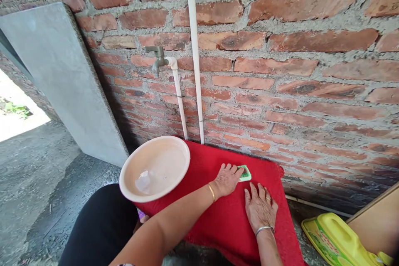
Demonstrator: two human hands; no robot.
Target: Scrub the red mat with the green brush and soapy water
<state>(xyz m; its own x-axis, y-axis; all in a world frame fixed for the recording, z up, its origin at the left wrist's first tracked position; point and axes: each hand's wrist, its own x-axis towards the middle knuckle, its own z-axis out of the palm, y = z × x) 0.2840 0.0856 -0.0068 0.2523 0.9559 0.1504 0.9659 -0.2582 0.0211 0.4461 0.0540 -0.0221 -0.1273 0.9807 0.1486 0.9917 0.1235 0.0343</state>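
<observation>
A red cloth covers a low surface in front of me. My left hand, with a gold bangle at the wrist, rests palm down toward its far side, fingers apart. Its thumb side overlaps the left end of a small oblong green-and-white thing, which looks like a scrubbing brush or soap dish; part of it is hidden. Nearer to me, my right hand lies flat on the cloth with fingers spread and holds nothing. A ring and a silver bracelet are on it.
A pale basin holding water stands at the cloth's left end. Behind it a tap and white pipes run along the brick wall. A grey slab leans at left. A yellow jug lies at lower right.
</observation>
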